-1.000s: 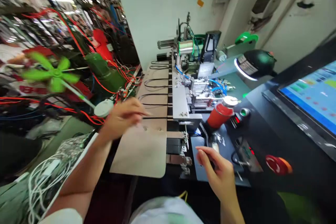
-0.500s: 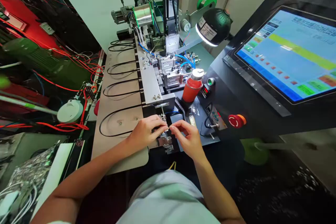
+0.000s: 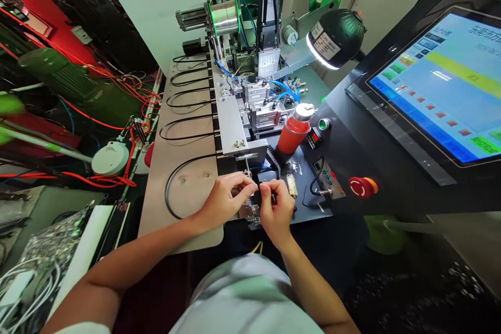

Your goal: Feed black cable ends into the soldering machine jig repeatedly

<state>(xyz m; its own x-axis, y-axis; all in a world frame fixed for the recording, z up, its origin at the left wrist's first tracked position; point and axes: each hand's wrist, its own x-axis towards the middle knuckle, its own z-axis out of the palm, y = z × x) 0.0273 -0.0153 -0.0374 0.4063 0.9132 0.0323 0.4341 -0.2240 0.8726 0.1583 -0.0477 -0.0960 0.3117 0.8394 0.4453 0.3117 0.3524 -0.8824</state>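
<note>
Pale workshop wall (image 3: 144, 0) at the far side; before it a beige, flat, round-cornered plate (image 3: 154, 214) runs far to near along the left of a silver metal clamping machine (image 3: 256, 99). We count several thin black cable loops (image 3: 188, 139) in a row on the far stretch, and one larger, thin black near loop (image 3: 166, 193) closest to us.

A second ago the hands were well apart, the left one blurred over the plate. Half a second ago they had met above the small silver clips (image 3: 251, 212) at the machine's near end, and the near loop curved back toward the left fingers. Now the hands remain there, just beside each other, but the loop's lower run drops nearer and passes out of sight at the left forearm.

Left hand (image 3: 230, 198): thumb and forefinger pressed together, tips toward the right. Right hand (image 3: 277, 211): fingers curled, thumb against forefinger. Anything pinched is too small for us to tell.

We judge that reaching has given way to fine fingertip work, probably on the cable's end. To the right, a red-orange bottle with a pale lid (image 3: 293, 133) stands beyond the right hand, untouched.
</note>
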